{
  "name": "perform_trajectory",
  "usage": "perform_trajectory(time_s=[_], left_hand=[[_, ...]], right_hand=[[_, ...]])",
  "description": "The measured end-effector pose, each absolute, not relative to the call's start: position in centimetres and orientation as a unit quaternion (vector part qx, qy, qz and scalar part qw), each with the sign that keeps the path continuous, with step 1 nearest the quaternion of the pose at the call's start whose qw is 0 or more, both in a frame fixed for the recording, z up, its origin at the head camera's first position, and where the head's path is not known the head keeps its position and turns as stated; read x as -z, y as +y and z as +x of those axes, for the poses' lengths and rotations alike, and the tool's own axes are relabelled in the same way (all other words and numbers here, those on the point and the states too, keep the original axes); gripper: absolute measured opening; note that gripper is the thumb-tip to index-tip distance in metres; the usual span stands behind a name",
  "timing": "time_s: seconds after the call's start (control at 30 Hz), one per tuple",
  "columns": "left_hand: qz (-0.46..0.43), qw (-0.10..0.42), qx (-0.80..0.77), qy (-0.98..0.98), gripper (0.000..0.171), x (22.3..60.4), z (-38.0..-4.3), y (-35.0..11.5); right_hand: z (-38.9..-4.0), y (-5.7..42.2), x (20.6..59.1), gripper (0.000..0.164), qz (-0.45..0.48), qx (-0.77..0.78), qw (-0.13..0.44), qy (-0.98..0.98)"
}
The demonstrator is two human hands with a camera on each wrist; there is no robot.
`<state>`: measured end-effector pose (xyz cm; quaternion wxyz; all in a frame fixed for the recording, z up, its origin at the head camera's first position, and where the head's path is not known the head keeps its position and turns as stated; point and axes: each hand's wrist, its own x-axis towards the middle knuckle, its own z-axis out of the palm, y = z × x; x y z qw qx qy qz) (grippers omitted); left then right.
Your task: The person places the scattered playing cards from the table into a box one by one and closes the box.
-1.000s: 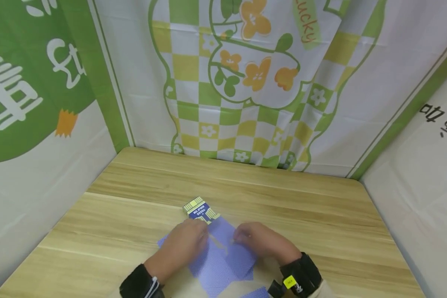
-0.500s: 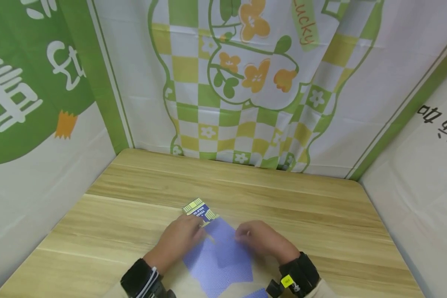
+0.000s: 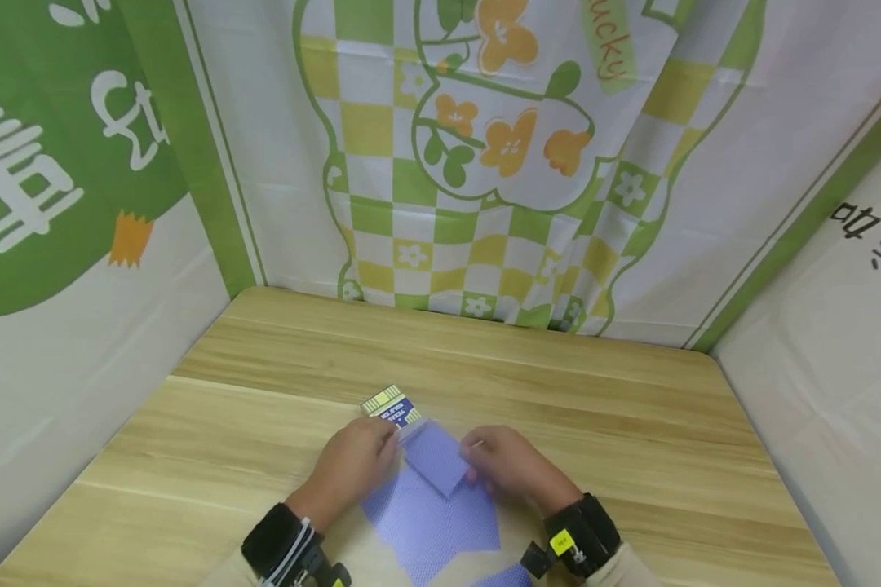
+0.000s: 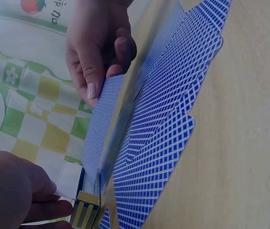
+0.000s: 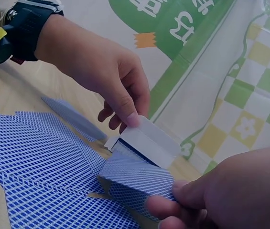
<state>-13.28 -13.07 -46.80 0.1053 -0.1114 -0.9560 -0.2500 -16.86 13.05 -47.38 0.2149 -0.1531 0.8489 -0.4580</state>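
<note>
A yellow-and-blue playing-card box lies slanted on the table. My left hand grips its near end and pinches the raised white flap between thumb and fingers. My right hand pinches the edge of a small stack of blue-patterned playing cards, its far end at the box's opening. In the right wrist view, the stack's far edge meets the opening beneath the flap; how far in it reaches cannot be told. More playing cards lie fanned out, backs up, below both hands.
A further blue card shows at the bottom edge, by the right wrist's camera. The wooden table is bordered by a printed cloth wall behind and cloth walls on both sides.
My left hand has moved away from me to the box, and its white flap now shows raised. The cards in my right hand have come up to the box's opening, lifted off the fan.
</note>
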Motion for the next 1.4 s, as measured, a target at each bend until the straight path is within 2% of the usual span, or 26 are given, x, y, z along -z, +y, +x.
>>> perform_trajectory(time_s=[0.33, 0.53, 0.83, 1.13, 1.4], left_hand=[[-0.106, 0.1, 0.256, -0.956, 0.019, 46.7, -13.5, -13.1], [-0.105, 0.109, 0.252, -0.956, 0.014, 46.6, -13.4, -13.2], [-0.111, 0.116, 0.247, -0.956, 0.015, 46.9, -13.3, -13.2], [-0.124, 0.118, 0.25, -0.953, 0.024, 46.8, -13.3, -13.0], [-0.156, 0.135, 0.247, -0.947, 0.01, 47.1, -13.4, -12.7]], right_hand=[[-17.1, 12.7, 48.1, 0.028, -0.121, 0.524, 0.24, 0.808], [-17.4, 12.6, 48.4, 0.028, -0.127, 0.537, 0.252, 0.795], [-17.3, 12.5, 48.8, 0.029, -0.115, 0.545, 0.267, 0.786], [-17.3, 12.0, 48.9, 0.029, -0.116, 0.535, 0.256, 0.797], [-17.0, 10.9, 48.0, 0.039, -0.123, 0.548, 0.246, 0.79]])
